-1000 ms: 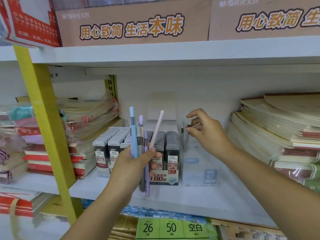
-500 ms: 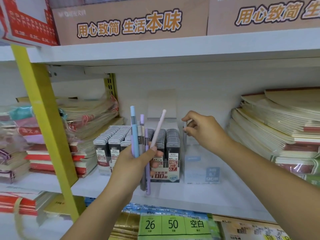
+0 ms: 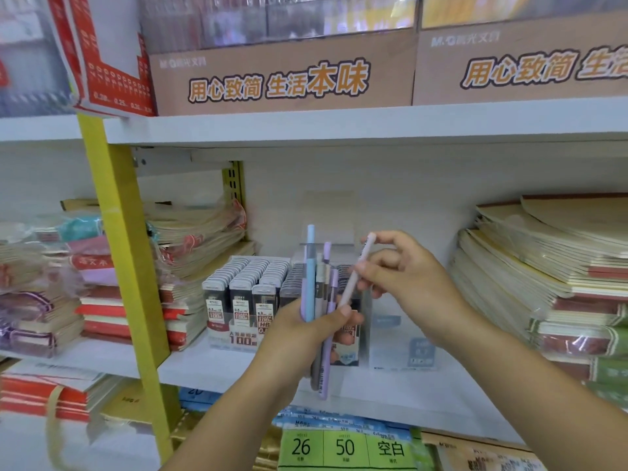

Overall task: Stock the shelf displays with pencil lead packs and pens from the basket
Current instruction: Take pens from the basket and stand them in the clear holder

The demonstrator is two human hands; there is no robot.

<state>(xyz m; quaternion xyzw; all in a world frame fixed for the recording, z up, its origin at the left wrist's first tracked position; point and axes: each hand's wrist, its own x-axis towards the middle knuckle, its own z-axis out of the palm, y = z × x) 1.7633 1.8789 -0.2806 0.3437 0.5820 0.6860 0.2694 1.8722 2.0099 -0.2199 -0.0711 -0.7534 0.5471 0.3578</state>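
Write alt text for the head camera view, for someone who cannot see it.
A left hand grips a bunch of pens upright while the right hand pinches a pink pen among them. Behind sit lead packs in rows on a white shelf, with notebooks stacked on both sides.

head view | faces shelf (image 3: 339,127) front-on, angled down | close range
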